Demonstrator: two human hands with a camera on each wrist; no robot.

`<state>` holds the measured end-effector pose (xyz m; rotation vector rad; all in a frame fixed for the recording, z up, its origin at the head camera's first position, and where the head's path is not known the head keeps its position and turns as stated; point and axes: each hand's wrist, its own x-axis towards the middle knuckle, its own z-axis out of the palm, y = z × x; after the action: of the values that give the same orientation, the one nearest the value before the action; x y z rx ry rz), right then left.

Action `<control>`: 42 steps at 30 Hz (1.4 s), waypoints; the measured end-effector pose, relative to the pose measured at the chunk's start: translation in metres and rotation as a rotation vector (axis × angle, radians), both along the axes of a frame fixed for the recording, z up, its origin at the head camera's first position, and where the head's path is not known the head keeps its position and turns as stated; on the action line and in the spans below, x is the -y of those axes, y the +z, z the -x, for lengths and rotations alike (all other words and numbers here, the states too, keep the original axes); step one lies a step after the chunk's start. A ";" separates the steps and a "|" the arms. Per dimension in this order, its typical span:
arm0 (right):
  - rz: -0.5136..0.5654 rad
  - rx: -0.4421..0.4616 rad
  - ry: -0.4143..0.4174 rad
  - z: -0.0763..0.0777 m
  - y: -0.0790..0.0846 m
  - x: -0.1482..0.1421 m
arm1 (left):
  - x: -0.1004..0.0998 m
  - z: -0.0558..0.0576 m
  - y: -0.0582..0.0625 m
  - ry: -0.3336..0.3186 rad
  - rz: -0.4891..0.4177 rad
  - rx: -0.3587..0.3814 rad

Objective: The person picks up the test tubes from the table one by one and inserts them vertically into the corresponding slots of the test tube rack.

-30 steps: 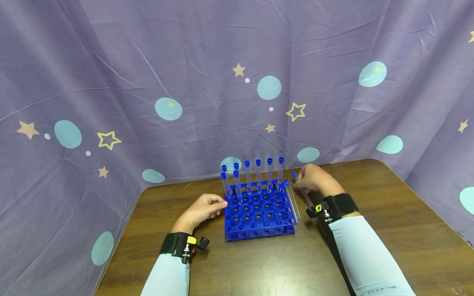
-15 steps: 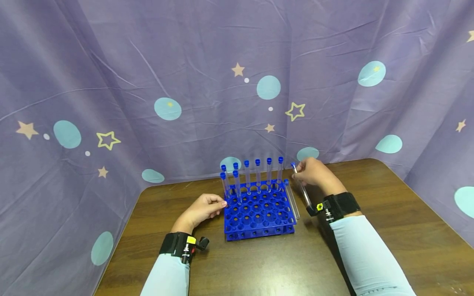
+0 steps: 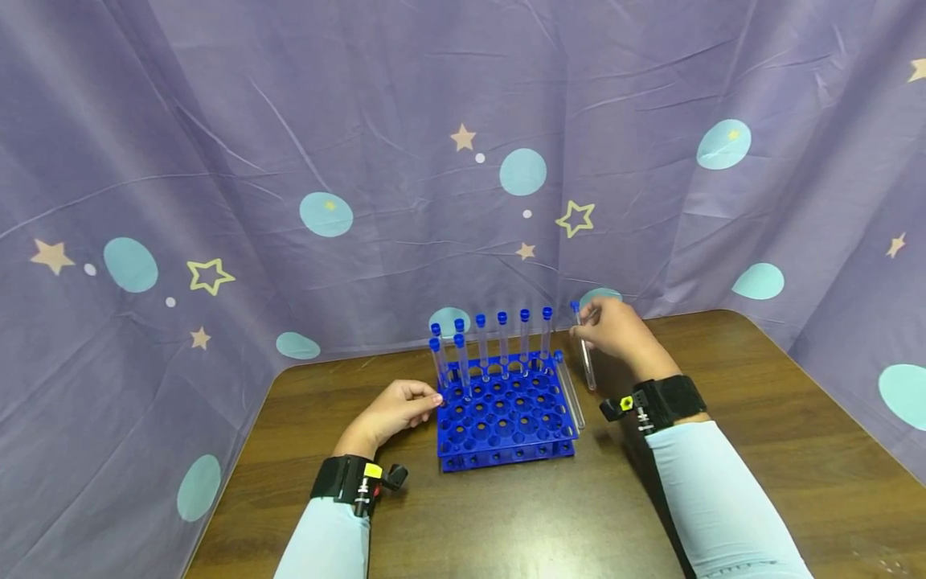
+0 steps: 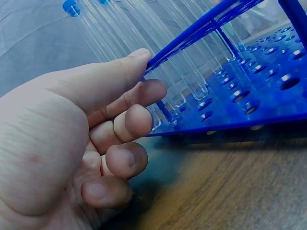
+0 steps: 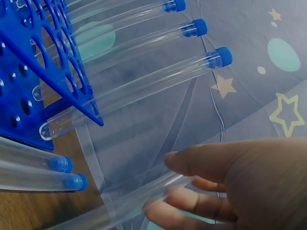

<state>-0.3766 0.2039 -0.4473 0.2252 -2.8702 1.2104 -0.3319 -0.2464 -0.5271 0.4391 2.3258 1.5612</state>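
Note:
My left hand (image 3: 401,408) pinches the left edge of a blue test tube rack (image 3: 499,441) between thumb and forefinger. In the left wrist view the thumb (image 4: 112,74) lies over the edge of the rack's top plate, the other fingers curling loosely below. Right of the rack, my right hand (image 3: 611,328) holds a clear test tube (image 3: 587,368) with a blue cap, near its upper part. That tube stands steeply, cap up, and looks blurred in the right wrist view. Several capped test tubes (image 5: 144,91) stand in the rack, filling its back row and the left of the row before it.
Two more blue-capped tubes (image 5: 29,175) lie side by side on the wooden table (image 3: 506,527), along the rack's right side. Behind the table hangs a purple curtain (image 3: 405,145) with stars and teal spots. The rack's front holes (image 3: 503,424) hold no tubes.
My right hand has lifted the test tube and moved slightly up and away. The tube has swung from slanting to nearly upright. My left hand has stayed at the rack's edge.

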 end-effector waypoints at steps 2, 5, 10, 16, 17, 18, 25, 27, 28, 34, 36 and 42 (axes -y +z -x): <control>0.013 -0.023 -0.004 0.000 0.001 0.000 | 0.000 0.000 0.000 -0.001 -0.002 -0.001; 0.012 -0.087 -0.017 0.000 0.000 0.000 | -0.001 0.000 0.000 -0.001 -0.001 -0.002; 0.011 -0.204 -0.040 0.000 -0.001 0.001 | -0.001 0.000 0.000 0.001 -0.004 -0.001; 0.042 -0.287 -0.048 0.000 0.000 0.002 | -0.001 0.000 0.000 -0.002 -0.009 0.002; 0.049 -0.301 -0.050 0.000 0.000 0.003 | -0.001 0.000 0.000 -0.002 -0.009 0.003; 0.054 -0.314 -0.052 0.000 0.000 0.003 | -0.001 0.000 0.000 -0.001 -0.009 0.003; 0.061 -0.383 -0.085 -0.001 0.002 0.003 | -0.001 -0.001 0.001 0.003 0.004 0.001; 0.071 -0.400 -0.089 -0.001 0.003 0.004 | -0.001 -0.001 0.001 0.002 0.006 0.001; 0.076 -0.408 -0.090 -0.001 0.004 0.004 | -0.001 -0.001 0.001 0.002 0.007 0.001; 0.100 -0.440 -0.091 -0.004 0.010 0.004 | 0.000 0.000 0.000 0.000 0.010 -0.001; 0.108 -0.453 -0.089 -0.006 0.014 0.005 | 0.000 0.000 -0.001 -0.002 0.010 -0.002; 0.140 -0.507 -0.077 -0.012 0.024 0.008 | 0.001 0.000 -0.001 -0.001 0.007 -0.004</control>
<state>-0.3645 0.1961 -0.4235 0.3549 -2.3321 1.1362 -0.3321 -0.2469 -0.5278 0.4419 2.3329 1.5521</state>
